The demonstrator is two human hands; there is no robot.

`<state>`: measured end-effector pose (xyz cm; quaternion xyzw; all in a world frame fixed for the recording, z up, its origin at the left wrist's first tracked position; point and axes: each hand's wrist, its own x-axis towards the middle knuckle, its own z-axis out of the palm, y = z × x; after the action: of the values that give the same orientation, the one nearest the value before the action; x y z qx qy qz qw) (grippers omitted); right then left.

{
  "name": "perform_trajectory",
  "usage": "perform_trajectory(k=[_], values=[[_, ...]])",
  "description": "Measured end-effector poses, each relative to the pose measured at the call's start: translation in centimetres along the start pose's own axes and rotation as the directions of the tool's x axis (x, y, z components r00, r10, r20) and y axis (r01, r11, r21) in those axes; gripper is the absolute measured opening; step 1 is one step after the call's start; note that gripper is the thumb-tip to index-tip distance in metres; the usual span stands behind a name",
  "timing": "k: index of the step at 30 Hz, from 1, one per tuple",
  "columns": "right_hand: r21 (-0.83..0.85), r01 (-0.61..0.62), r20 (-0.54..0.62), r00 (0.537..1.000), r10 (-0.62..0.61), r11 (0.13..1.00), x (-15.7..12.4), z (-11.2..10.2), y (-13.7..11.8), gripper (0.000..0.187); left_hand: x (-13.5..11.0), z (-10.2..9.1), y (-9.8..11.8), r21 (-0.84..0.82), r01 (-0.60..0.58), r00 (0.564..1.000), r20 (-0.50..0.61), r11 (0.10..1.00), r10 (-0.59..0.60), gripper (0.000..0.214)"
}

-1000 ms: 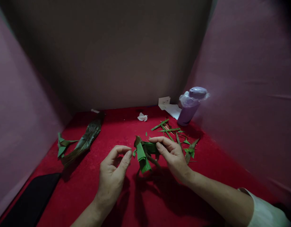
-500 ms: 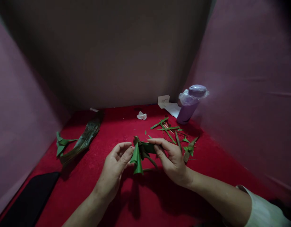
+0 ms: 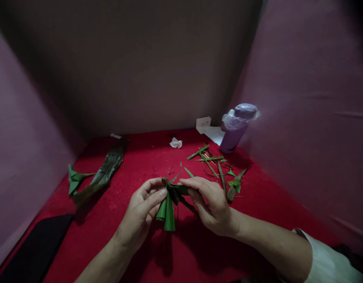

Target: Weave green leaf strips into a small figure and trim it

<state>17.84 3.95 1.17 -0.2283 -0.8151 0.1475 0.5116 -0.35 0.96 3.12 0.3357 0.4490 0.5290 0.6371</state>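
A folded green leaf piece hangs between both hands above the red table. My left hand is curled, with thumb and forefinger pinching the leaf's upper left end. My right hand is closed on the dark folded top of the same leaf from the right. Two green cone-like flaps point down below the fingers.
Green leaf strips and scraps lie beyond my right hand. A long dark leaf and a small folded green leaf lie at the left. A purple bottle, white papers, a crumpled white scrap and a black flat object are around.
My left hand has moved right and taken hold of the leaf piece. The leaf has been drawn nearer and lower, its flaps now pointing downward.
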Motion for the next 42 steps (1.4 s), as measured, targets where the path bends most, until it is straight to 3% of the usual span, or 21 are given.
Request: perform_trajectory(k=[5,11,26,31,42], values=[[0.013,-0.074,-0.007,0.997,0.075,0.997,-0.10,-0.02,-0.27,0.034,0.07,-0.26,0.23,-0.030,0.033,0.999,0.030,0.999,-0.032,0.022],[0.118,-0.268,-0.018,0.962,0.272,0.956,0.06,-0.04,-0.41,0.023,0.14,-0.39,0.49,-0.008,0.099,0.994,0.045,0.995,-0.098,0.021],[0.438,-0.507,0.038,0.836,0.548,0.742,0.51,0.28,-0.61,0.016,0.22,-0.31,0.52,-0.002,0.123,0.991,0.047,0.992,-0.123,0.025],[0.463,-0.508,0.047,0.833,0.552,0.726,0.64,0.26,-0.74,0.016,0.43,-0.17,0.52,-0.004,0.114,0.992,0.054,0.994,-0.113,0.025],[0.362,-0.446,0.032,0.884,0.467,0.819,0.08,0.21,-0.49,0.019,-0.01,-0.22,0.74,-0.043,0.099,0.994,0.059,0.994,-0.097,0.025]])
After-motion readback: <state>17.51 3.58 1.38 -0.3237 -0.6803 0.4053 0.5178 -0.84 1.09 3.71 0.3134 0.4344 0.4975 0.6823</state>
